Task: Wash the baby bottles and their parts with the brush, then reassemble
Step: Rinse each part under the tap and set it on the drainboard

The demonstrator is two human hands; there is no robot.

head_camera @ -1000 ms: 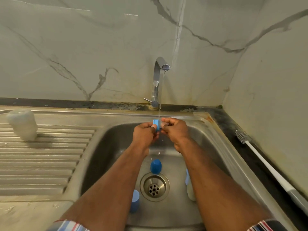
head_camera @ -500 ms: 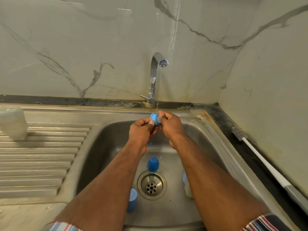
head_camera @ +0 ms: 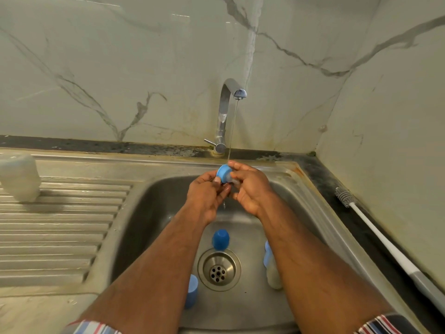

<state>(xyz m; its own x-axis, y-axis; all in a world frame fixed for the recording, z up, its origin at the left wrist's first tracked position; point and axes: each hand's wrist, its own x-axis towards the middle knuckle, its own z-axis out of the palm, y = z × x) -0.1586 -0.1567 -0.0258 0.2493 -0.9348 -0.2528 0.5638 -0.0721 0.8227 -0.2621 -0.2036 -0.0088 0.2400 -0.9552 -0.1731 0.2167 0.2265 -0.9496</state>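
Two hands pinch one blue plastic bottle collar | left hand and right hand meet under tap stream | long white brush lies nearer right hand

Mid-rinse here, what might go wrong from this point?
1. The wet blue collar, pinched between the left hand and right hand under the running tap, may slip into the sink.
2. The brush lies on the counter, so this part may get only rinsed.

The right forearm hides most of the bottle in the sink; the left forearm partly covers a blue cap.
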